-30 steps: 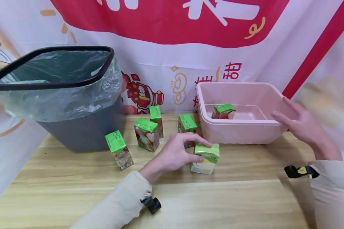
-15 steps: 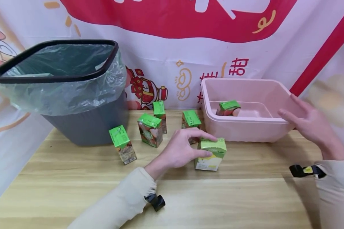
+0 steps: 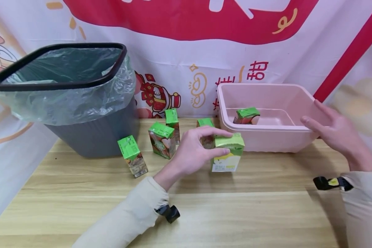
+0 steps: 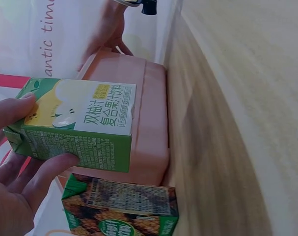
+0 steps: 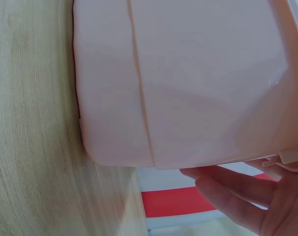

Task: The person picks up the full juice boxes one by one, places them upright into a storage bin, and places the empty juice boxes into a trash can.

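My left hand (image 3: 192, 150) grips a green, white and yellow juice carton (image 3: 227, 158) near its top, thumb on one side and fingers on the others. In the left wrist view this carton (image 4: 85, 110) overlaps the pink bin's wall. At the right end of the pink bin (image 3: 269, 139), my right hand (image 3: 338, 132) holds the rim, its thumb over the edge. The right wrist view shows fingers (image 5: 232, 187) along the bin's outer end. One green-topped red carton (image 3: 247, 116) sits inside. Another, brown-sided carton (image 4: 121, 206) stands behind my left hand, partly hidden in the head view.
More green-topped cartons stand left of my left hand: one in front (image 3: 132, 156), one in the middle (image 3: 162, 141) and one behind (image 3: 172, 120). A grey trash can (image 3: 93, 137) with a clear liner is at the back left. A printed cloth (image 3: 173, 65) hangs behind the wooden table (image 3: 235, 220).
My left hand has raised the green, white and yellow juice carton off the table and a little towards the bin. The right hand has stayed on the bin. The head view shifted slightly.
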Motion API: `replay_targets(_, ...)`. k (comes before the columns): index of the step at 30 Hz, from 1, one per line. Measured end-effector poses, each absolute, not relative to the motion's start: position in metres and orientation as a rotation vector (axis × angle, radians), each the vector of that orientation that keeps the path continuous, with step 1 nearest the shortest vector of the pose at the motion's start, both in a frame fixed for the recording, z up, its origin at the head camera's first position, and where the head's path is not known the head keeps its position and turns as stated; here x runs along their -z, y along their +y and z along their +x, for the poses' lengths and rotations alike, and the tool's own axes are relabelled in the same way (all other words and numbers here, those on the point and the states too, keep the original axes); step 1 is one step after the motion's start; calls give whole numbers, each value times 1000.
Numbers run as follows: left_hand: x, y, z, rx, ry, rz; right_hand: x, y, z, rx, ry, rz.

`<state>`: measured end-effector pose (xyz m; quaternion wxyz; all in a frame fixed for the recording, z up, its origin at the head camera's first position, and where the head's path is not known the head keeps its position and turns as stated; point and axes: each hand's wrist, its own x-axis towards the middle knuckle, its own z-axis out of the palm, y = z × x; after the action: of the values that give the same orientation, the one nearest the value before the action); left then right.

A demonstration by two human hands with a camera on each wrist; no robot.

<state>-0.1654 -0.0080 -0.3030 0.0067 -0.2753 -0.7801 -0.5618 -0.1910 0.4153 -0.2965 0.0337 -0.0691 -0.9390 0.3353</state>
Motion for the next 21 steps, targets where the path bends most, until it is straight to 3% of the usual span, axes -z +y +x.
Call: replay_targets(21, 244, 11, -182, 1772, -2278, -887, 299, 419, -192, -1029, -2892, -196)
